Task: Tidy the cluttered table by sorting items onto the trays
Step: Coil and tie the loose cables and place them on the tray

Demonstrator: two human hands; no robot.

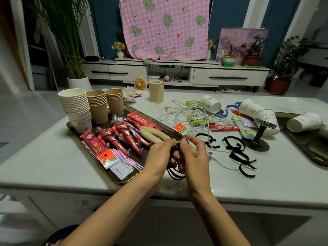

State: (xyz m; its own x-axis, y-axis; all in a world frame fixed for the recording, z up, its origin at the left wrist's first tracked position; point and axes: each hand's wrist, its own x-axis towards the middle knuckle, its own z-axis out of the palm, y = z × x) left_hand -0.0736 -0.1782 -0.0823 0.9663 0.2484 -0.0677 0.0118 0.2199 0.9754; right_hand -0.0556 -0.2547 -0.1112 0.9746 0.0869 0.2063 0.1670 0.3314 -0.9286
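Right now we have both hands together just past the near right corner of the dark tray (113,178), working a bundle of black straps (174,172). Our left hand (159,156) pinches the top of the bundle with fingers drawn narrow, and our right hand (192,155) closes thumb and forefinger on the same spot, its other fingers fanned loosely; the strap loops hang below our fingertips, over the table (53,162) edge. We judge this to be the gathering step: collecting the straps into one bunch before they go onto a tray.

More loose straps (236,153) lie to the right of our right fingers, well apart, beside a white cable (221,162) whose plug sits just off the right hand. The next move likely calls for reaching there while the bundle is held, or setting it down on the tray.

Left of our fingers, the tray holds three stacks of paper cups (76,107) at its far end, red toy figures (122,134), red packets, a pale curved tube (154,133) and flat cards at the near corner. Far right of our fingers, a second tray (305,150) shows only its edge; tipped cups (259,110) rest at its rim.
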